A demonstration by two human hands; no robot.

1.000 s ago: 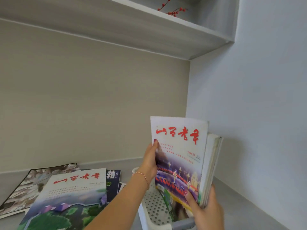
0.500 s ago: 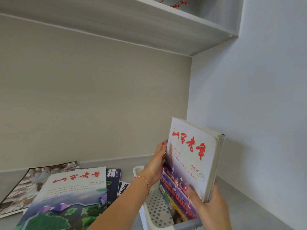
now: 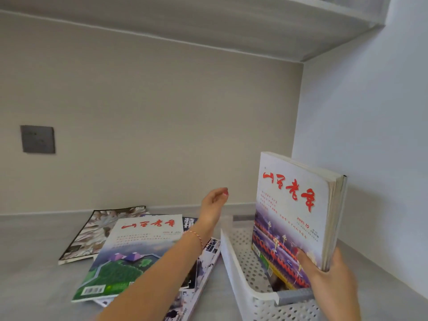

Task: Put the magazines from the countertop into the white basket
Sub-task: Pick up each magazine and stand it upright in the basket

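A white perforated basket [image 3: 240, 262] stands on the grey countertop at the lower right. Several magazines stand upright in it; the front one [image 3: 291, 205] has a white cover with red characters. My right hand [image 3: 328, 281] grips their lower right edge, thumb on the cover. My left hand [image 3: 214, 205] hovers left of the basket, off the magazines, fingers loosely apart and holding nothing. Several more magazines lie overlapped on the counter: a white and green one [image 3: 129, 253] on top, a brown-patterned one [image 3: 99, 230] behind, dark ones [image 3: 209, 247] partly under my forearm.
The side wall rises close behind the basket on the right. A shelf [image 3: 231, 26] runs overhead. A grey socket plate [image 3: 37, 139] sits on the back wall at left. Bare countertop [image 3: 30, 274] lies left of the magazines.
My left hand let go of the upright magazines and moved left, away from them. The view has turned down and left, so the socket plate now shows.
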